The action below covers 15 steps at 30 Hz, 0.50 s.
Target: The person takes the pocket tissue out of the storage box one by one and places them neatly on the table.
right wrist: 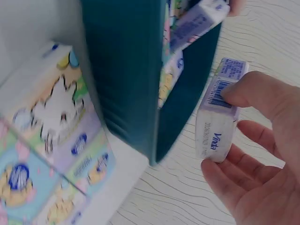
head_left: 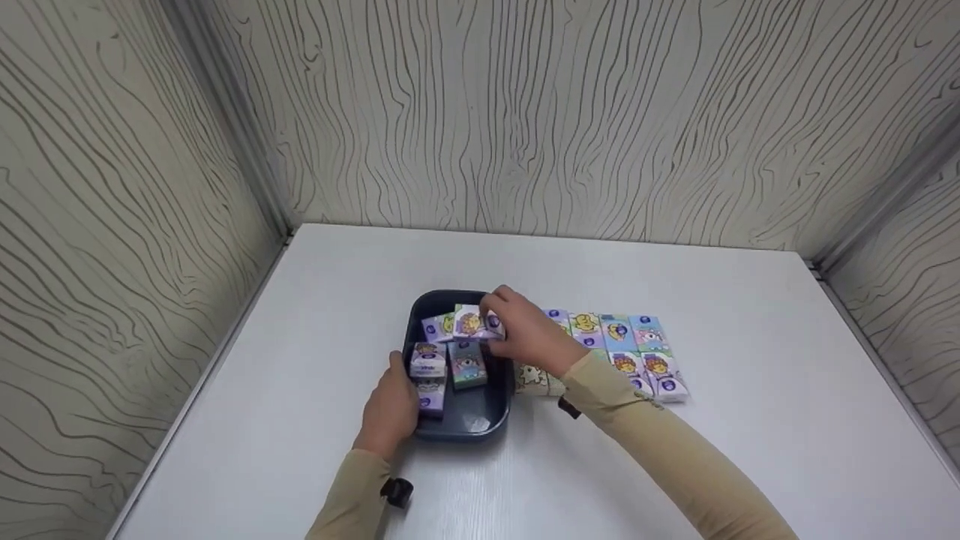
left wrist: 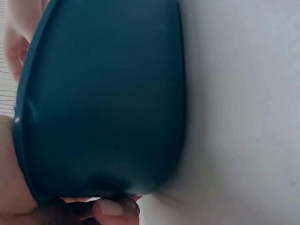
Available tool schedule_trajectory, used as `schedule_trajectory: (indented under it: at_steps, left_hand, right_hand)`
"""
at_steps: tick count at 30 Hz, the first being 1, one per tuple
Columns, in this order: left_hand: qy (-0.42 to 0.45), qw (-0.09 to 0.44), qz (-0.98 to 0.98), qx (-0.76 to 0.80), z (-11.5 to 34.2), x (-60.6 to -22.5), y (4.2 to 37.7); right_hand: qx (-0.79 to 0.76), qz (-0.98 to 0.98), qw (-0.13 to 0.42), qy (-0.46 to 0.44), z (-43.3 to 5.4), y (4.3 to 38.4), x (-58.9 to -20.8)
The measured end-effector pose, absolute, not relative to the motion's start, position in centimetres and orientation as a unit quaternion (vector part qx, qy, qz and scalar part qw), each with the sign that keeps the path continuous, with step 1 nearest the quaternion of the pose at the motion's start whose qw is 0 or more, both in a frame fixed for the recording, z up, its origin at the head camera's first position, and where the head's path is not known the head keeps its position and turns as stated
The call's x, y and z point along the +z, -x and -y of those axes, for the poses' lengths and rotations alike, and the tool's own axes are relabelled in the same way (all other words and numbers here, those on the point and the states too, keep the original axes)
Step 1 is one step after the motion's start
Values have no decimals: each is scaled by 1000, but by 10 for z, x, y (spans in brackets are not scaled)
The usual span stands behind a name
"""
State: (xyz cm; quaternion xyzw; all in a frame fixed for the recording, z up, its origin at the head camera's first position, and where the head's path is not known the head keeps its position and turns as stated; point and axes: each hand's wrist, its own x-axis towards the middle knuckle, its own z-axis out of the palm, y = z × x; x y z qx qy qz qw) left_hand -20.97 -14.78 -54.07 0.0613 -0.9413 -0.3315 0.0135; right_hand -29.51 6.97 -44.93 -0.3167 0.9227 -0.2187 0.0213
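Observation:
My right hand pinches a pack of tissues marked Vinda between thumb and fingers, over the far right part of a dark blue plastic bin. In the right wrist view the thumb lies on its barcode side. My left hand grips the bin's left wall, thumb at the rim and fingertips on the outside. Several more tissue packs lie in the bin, among them a blue one in the middle and a white-and-purple one beside the left hand.
Right of the bin, tissue packs with cartoon prints lie side by side in rows on the white table. My right forearm passes in front of some of them. Wood-grain patterned walls stand behind the table and at its sides.

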Motion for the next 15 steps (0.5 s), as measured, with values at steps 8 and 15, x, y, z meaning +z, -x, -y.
schedule_trajectory:
  at_steps: [8,15]
  left_hand:
    - [-70,-13,939,-336,148,-540,210]
    - [-68,-20,940,-335,149,-539,211]
  right_hand:
    - [-216,-935,6,281,-118,269,-438]
    - [-197,-948,25,248,-160,242,-452]
